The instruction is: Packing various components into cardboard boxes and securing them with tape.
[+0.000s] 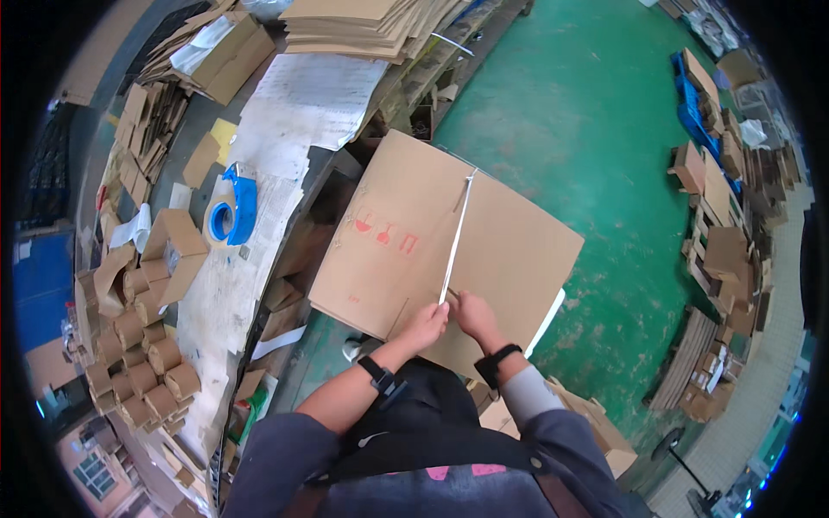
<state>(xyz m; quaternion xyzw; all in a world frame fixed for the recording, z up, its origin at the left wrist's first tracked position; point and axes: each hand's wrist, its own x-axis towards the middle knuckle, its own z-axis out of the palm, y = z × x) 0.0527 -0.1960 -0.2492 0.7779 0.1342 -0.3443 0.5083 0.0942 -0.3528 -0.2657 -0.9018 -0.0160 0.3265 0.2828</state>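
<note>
In front of me lies a large flattened cardboard box (380, 207), apparently on top of a stack, with red printed symbols on its left part. A thin white strap (458, 231) runs across it from the far edge towards me. My left hand (426, 326) is closed on the near end of this strap. Just to its right, my right hand (475, 316) is closed close above the cardboard. What its fingers hold, if anything, is too small to make out.
On the paper-covered bench (259, 147) at left lie a blue tape dispenser (246, 205), an open small box (177, 250) and several brown cardboard rolls (142, 363). Flat cardboard sheets (354, 22) are stacked at the back. Boxes (725, 259) line the right side beyond the green floor (596, 112).
</note>
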